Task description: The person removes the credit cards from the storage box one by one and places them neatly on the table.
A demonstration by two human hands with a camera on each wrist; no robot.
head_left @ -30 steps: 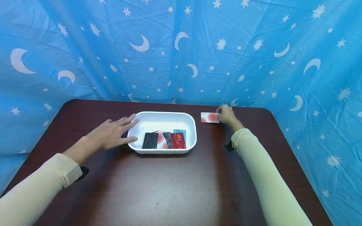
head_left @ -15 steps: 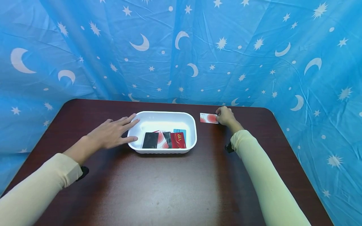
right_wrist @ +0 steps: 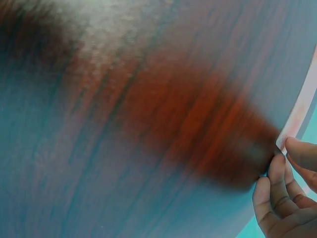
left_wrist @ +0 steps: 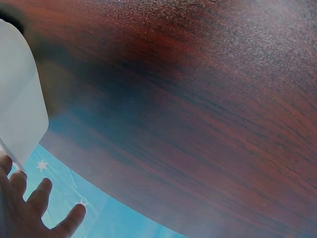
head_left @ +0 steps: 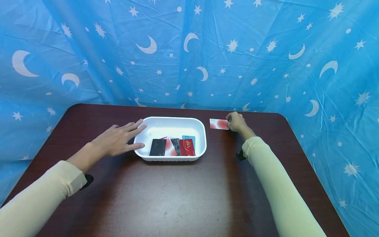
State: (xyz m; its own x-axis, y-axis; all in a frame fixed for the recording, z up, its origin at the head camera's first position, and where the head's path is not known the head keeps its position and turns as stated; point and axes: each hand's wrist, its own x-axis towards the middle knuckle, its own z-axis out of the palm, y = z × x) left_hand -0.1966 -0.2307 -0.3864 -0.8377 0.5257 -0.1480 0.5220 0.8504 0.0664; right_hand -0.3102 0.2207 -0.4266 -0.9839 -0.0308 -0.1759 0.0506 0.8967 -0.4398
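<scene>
A white card with red circles (head_left: 217, 123) is at the far side of the table, to the right of a white plastic tray (head_left: 171, 126). My right hand (head_left: 236, 121) pinches the card's right end; in the right wrist view thumb and fingertips meet at the corner of the card (right_wrist: 300, 111). With its fingers spread, my left hand (head_left: 114, 141) touches the tray's left rim. Inside the tray lie several cards: a black card (head_left: 157, 147), another card with red circles (head_left: 170, 148), a red VIP card (head_left: 187, 147) and a partly covered blue card (head_left: 193, 139).
A dark brown wooden table (head_left: 177, 197) carries everything. Behind its far edge hangs a blue curtain (head_left: 165, 79) with white moons and stars, which also runs along the right and left sides.
The card with red circles shifted very slightly towards me and to the left, with my right hand on it. My left hand and the tray have stayed put.
</scene>
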